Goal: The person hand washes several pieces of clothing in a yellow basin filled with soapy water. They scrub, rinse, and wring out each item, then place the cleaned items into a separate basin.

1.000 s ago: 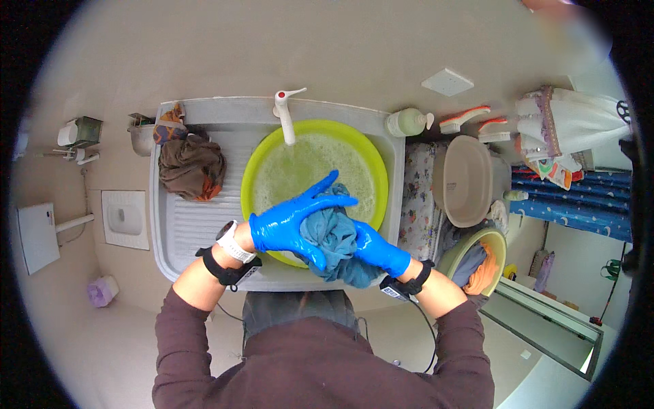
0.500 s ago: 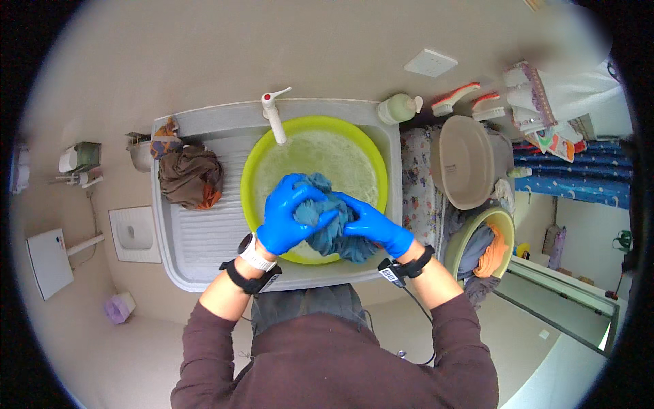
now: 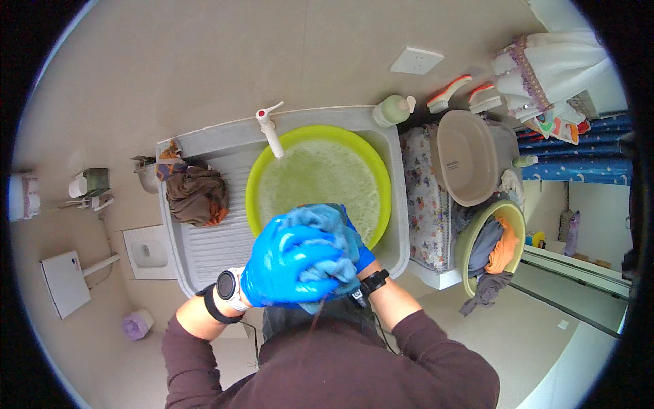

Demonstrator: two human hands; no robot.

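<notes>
Both hands wear blue rubber gloves. A bunched wet blue cloth (image 3: pixel 323 219) is gathered between them, raised over the near rim of the lime-green basin (image 3: pixel 386 187). Fingers of my left hand (image 3: pixel 279 262) wrap around the cloth from the left. My right hand (image 3: pixel 364 258) grips its right side, and the cloth hides most of those fingers. Foamy, cloudy water (image 3: pixel 320 170) fills the basin, which sits in a grey laundry sink (image 3: pixel 402 232). Above the basin's far left rim stands a white tap (image 3: pixel 271 136).
A brown garment pile (image 3: pixel 197 195) lies on the ridged washboard (image 3: pixel 218 249) at left. A green pump bottle (image 3: pixel 394 110) stands at the sink's far right corner. To the right are a beige tub (image 3: pixel 466 157), two brushes (image 3: pixel 449 94) and a pale green bucket (image 3: pixel 507 218) of clothes.
Both hands have lifted the blue cloth toward my body and higher. My right hand is now largely hidden behind it. The view has shifted slightly.
</notes>
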